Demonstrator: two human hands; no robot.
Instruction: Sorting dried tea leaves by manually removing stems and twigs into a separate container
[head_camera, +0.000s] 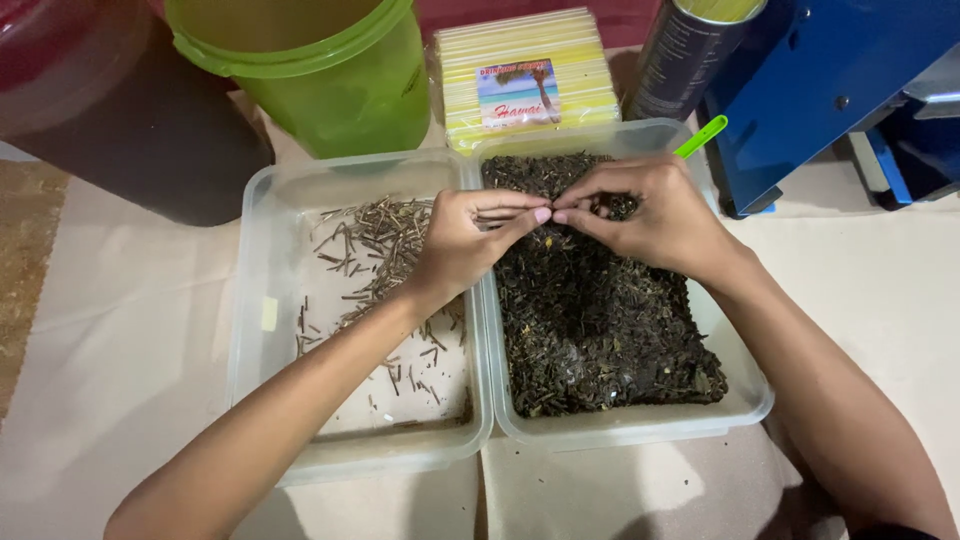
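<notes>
Left hand (462, 245): mid-frame, fingertips pinched on thin stems (497, 215).
Right hand (655, 215): pinched too, fingertips touching the left's.
Dried leaves (600, 320): right tray (745, 395), beneath both hands.

A single head-worn camera looks steeply down, close in, over two clear plastic tubs (480, 440) on a beige-covered table (120, 340).

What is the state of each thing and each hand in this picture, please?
Left hand: fingers pinched, over the seam between the two tubs.
Right hand: fingers pinched, over the dried leaves.
Left clear tub: open, sparsely scattered with thin stems.
Right clear tub: open, nearly full of dark dried leaves.
Green bucket: upright, uncovered.
Pack of yellow straws: wrapped, lying flat.
Dark can: upright.
</notes>
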